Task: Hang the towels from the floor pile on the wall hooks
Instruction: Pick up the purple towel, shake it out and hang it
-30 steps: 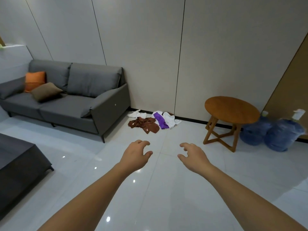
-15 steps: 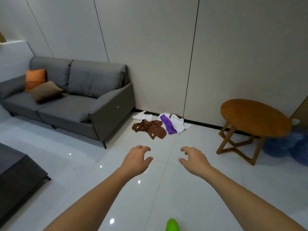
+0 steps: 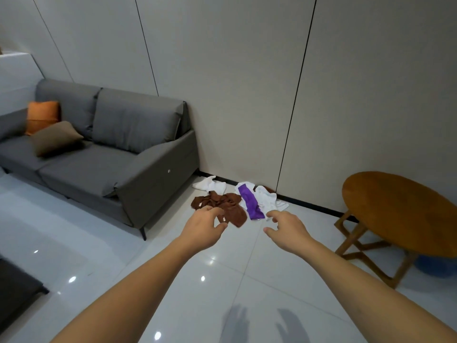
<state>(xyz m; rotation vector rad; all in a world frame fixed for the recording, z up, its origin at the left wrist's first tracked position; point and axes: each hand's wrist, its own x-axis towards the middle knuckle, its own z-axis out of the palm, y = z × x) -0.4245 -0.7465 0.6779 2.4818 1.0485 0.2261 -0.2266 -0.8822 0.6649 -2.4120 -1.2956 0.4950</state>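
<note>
A pile of towels lies on the white floor against the wall: a brown towel point(image 3: 222, 205), a purple towel point(image 3: 251, 204), a white towel point(image 3: 268, 199) under the purple one, and another white towel point(image 3: 210, 185) further left. My left hand point(image 3: 204, 227) reaches forward, fingers curled and apart, empty, its fingertips overlapping the brown towel's near edge in view. My right hand point(image 3: 286, 230) is likewise open and empty, just short of the purple towel. No wall hooks are in view.
A grey sofa point(image 3: 111, 159) with an orange cushion point(image 3: 42, 116) and a brown cushion point(image 3: 55, 137) stands left of the pile. A round wooden side table point(image 3: 400, 211) stands on the right, a blue water jug point(image 3: 435, 266) behind its legs. A dark low table's corner point(image 3: 17, 285) is at lower left.
I have come closer to the pile, which now looks larger and nearer my hands. Both hands stay stretched forward, empty. The round table has shifted toward the right edge.
</note>
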